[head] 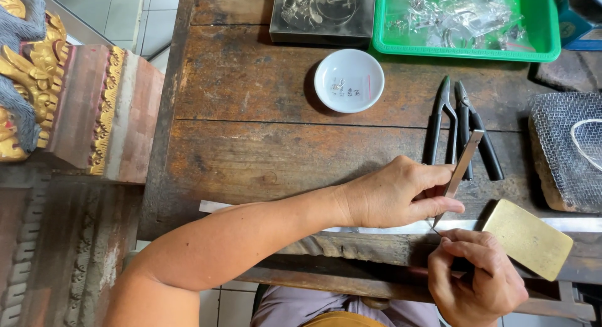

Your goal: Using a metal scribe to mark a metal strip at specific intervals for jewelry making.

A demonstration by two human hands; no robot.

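My left hand (401, 192) reaches across the front of a worn wooden bench (251, 139) and grips metal tweezers (463, 163), their tip pointing down toward my right hand. My right hand (476, 274) is closed just below the bench edge, its fingertips pinched together at the tweezers' tip (434, 228); whatever it pinches is too small to see. A brass-coloured plate (528, 239) lies right beside my right hand.
Two black-handled pliers (461, 129) lie behind my left hand. A small white dish (349, 80) holds tiny metal pieces. Farther back stand a dark tray (323, 13) and a green tray (545, 32) of silver parts. Wire mesh (564, 151) sits at right. A carved gilded piece (37, 82) stands at left.
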